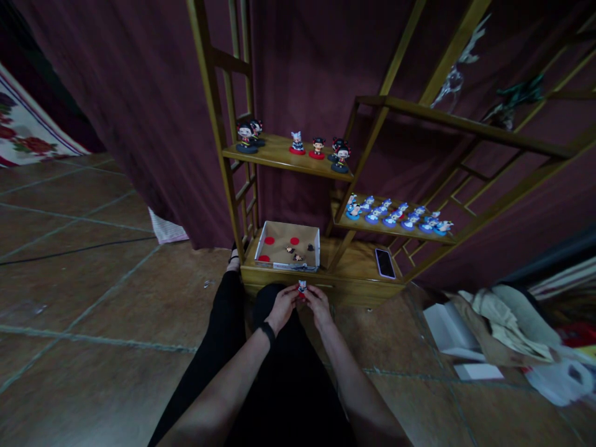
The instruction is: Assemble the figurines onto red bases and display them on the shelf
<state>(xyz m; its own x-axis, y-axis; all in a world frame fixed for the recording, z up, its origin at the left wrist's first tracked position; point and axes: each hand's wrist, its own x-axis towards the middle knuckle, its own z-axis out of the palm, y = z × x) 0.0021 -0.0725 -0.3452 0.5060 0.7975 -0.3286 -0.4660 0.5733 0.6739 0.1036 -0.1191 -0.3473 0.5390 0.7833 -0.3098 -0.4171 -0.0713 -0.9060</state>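
Head view, silver-haired figurine (302, 286) pinched between both hands (283, 305), long axis roughly upright, red base (302, 295) down, facing unclear

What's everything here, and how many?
Shelving: one, brown, ahead
Box: one, white outside, low on shelving
Held figurine: one, pale and red, nearer than box
Upper figurines: six, mostly dark, upper shelving
Lower figurines: many, mostly blue, right shelving
Discs: three, red, in box
Loose pieces: about three, mostly dark, in box
Phone: one, black, right of box
Curtain: uncounted, maroon, behind shelving
Clutter: uncounted, mostly pale, right
Legs: two, black, below
Left hand: one, bare, holding figurine
Right hand: one, bare, holding figurine
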